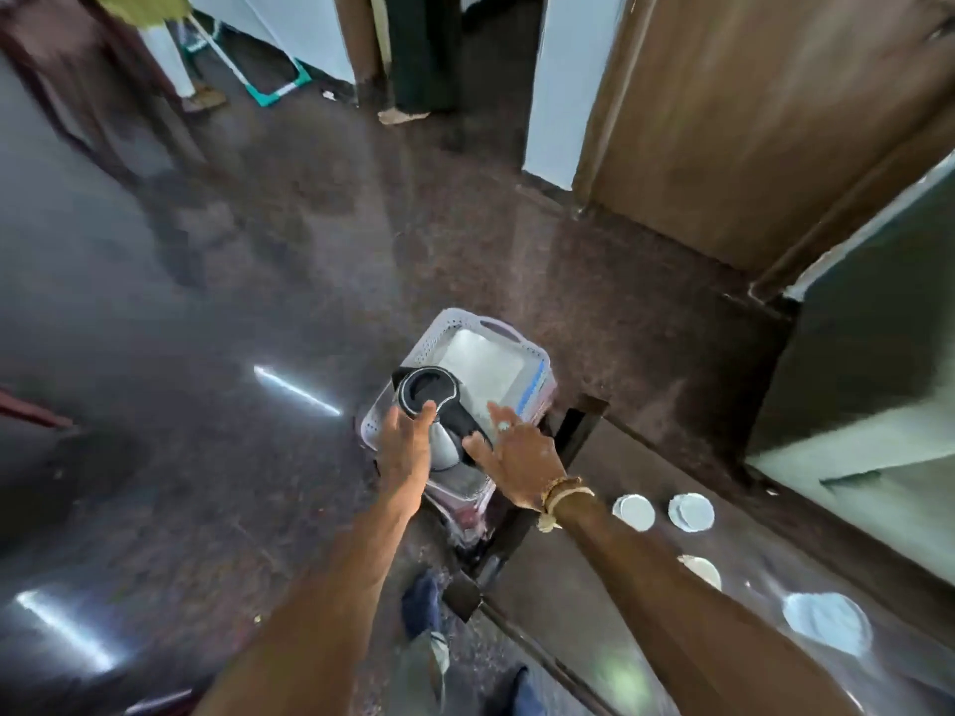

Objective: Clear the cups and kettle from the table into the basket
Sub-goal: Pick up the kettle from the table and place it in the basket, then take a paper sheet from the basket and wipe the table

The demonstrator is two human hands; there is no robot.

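A steel kettle (443,440) with a black lid and handle sits low inside the white perforated basket (497,329) on the floor. My left hand (407,449) grips the kettle's left side, thumb on the lid rim. My right hand (519,457) is beside the black handle with fingers spread; only the thumb touches it. Several white cups stand on the dark table (594,602) at the right: two side by side (633,511) (691,511), one nearer (702,571), and a larger one (827,623) closest to me.
The basket stands on the dark polished floor just off the table's corner. A wooden door (723,121) and a wall rise behind it on the right. Another person's feet (403,115) show at the far end. My legs are below.
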